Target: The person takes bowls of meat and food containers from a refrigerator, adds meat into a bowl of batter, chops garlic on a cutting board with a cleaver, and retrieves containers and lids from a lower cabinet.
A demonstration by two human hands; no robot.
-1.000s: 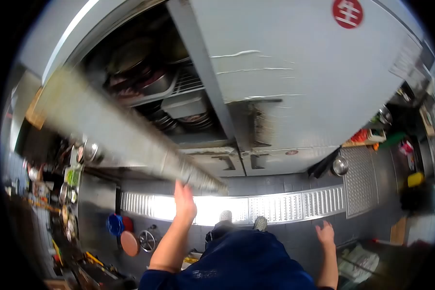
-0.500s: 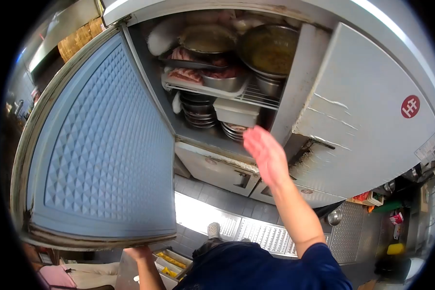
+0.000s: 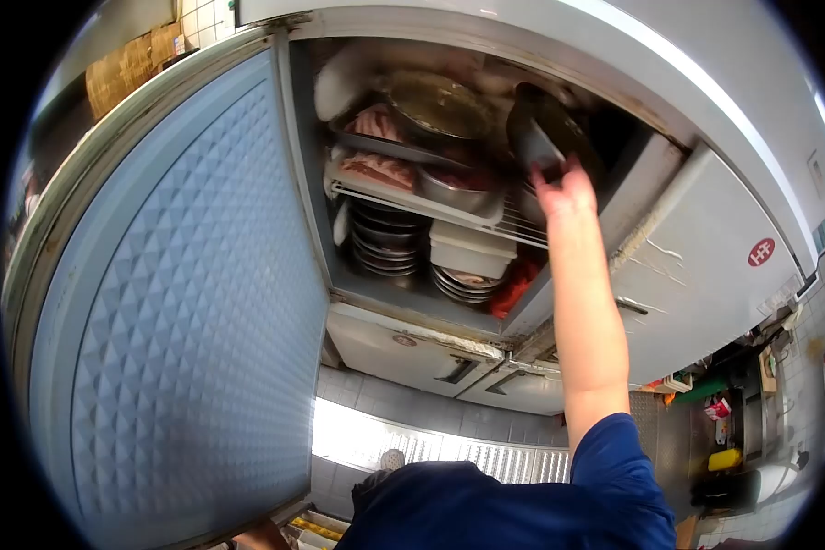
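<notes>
My right hand (image 3: 566, 190) reaches into the open fridge and grips the rim of a dark metal bowl (image 3: 543, 128), which is tilted at the right of the upper shelf. Left of it sits a round pan (image 3: 438, 104) with yellowish contents, above a tray of raw meat (image 3: 376, 169) and a metal bowl (image 3: 458, 191). Below the wire shelf are stacked metal plates (image 3: 382, 240) and a white container (image 3: 472, 247). My left hand (image 3: 264, 535) is at the bottom edge under the blue fridge door (image 3: 192, 330); its fingers are hidden.
The fridge door stands wide open on the left. A closed door (image 3: 706, 275) with a red round label is at the right. Below run lower doors (image 3: 412, 353) and a metal floor grate (image 3: 495, 458). A yellow object (image 3: 725, 459) lies at the far right.
My right hand has moved up and into the fridge, from open in front of it to the bowl. That bowl has tipped up. The view has shifted.
</notes>
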